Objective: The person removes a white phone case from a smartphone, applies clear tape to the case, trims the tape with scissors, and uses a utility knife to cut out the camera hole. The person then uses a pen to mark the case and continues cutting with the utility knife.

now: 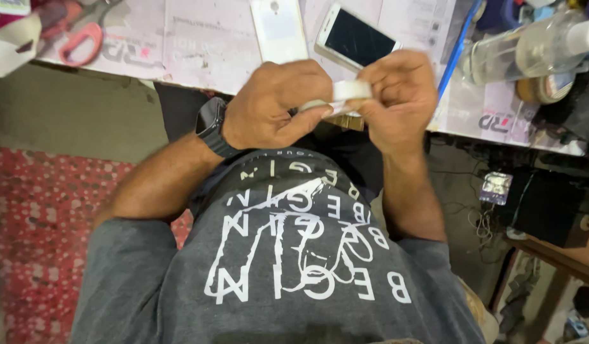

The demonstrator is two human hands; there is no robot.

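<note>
Both my hands are raised together in front of my chest, just before the table edge. My left hand (278, 102), with a dark watch on its wrist, pinches one end of a small white roll of tape (350, 90). My right hand (396, 95) grips the other side of the same roll between thumb and fingers. The image is blurred here, so the exact shape of the white piece is hard to tell. A brown bit shows just under my hands.
On the table (199, 57) lie a white smartphone with a dark screen (357, 38), a white phone back (278, 28), pink-handled scissors (78, 35), a clear plastic bottle (530, 51) and a brown tape roll (546, 88). A red patterned mat (40, 229) covers the floor at left.
</note>
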